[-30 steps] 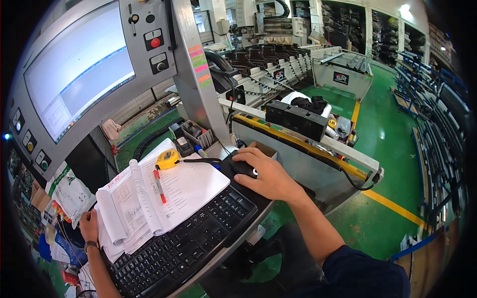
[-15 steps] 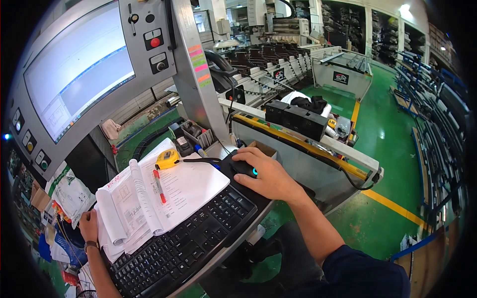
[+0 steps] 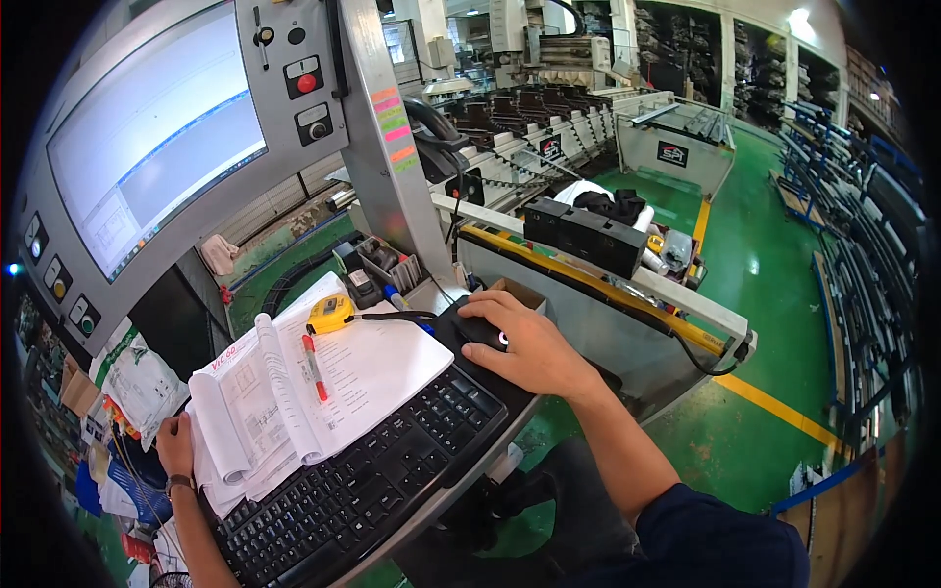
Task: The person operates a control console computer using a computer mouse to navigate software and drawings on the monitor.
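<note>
My right hand [image 3: 529,343] is closed over a black computer mouse [image 3: 477,328], fingers on its top and thumb along its near side. A small light on the mouse glows whitish beside the palm. At the left edge of the papers, my left hand [image 3: 176,446] has its fingers curled; what they hold, if anything, is hidden. Between my hands lie a black keyboard [image 3: 368,490] and a stack of printed sheets [image 3: 382,367] with curled-up pages. On the sheets rest a red-and-white marker [image 3: 315,368] and a yellow tape measure [image 3: 330,314].
A lit monitor [image 3: 157,127] in a grey control panel with buttons stands at the upper left. Behind the sheets is a small grey organizer [image 3: 387,263]. A long black box [image 3: 585,237] sits on the machine rail to the right. Racks of metal profiles [image 3: 872,284] line the far right.
The light on the mouse has turned from cyan to whitish. Both hands and the things on the shelf keep their places.
</note>
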Available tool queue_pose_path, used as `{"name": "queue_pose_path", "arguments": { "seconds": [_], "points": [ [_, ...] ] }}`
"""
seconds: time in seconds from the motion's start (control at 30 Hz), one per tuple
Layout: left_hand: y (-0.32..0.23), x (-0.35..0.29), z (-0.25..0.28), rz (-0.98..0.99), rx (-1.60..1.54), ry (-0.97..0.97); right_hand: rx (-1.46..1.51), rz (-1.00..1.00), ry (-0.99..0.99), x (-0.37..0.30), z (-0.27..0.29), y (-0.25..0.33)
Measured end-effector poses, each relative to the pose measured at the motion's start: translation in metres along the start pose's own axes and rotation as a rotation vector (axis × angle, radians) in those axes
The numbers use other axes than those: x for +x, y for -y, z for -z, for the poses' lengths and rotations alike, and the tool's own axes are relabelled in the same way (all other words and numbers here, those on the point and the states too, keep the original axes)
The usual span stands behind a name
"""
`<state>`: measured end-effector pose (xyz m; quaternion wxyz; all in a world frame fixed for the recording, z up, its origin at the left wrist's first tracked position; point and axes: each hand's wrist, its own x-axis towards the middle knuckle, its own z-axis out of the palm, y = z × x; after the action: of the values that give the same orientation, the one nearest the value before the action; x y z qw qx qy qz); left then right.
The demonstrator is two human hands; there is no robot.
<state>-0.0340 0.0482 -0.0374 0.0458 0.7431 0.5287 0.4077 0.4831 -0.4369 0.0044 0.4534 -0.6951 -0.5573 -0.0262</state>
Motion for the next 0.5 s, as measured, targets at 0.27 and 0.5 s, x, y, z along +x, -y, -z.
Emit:
{"name": "queue_pose_path", "arguments": {
  "seconds": [0.27,0.5],
  "points": [
    [-0.001,0.0,0.0,0.002,0.001,-0.009,0.029,-0.018,0.005,0.0,-0.001,-0.001],
    [-0.012,-0.003,0.007,0.064,0.046,0.074,0.002,-0.007,0.004,0.0,0.0,0.0]
  ]
}}
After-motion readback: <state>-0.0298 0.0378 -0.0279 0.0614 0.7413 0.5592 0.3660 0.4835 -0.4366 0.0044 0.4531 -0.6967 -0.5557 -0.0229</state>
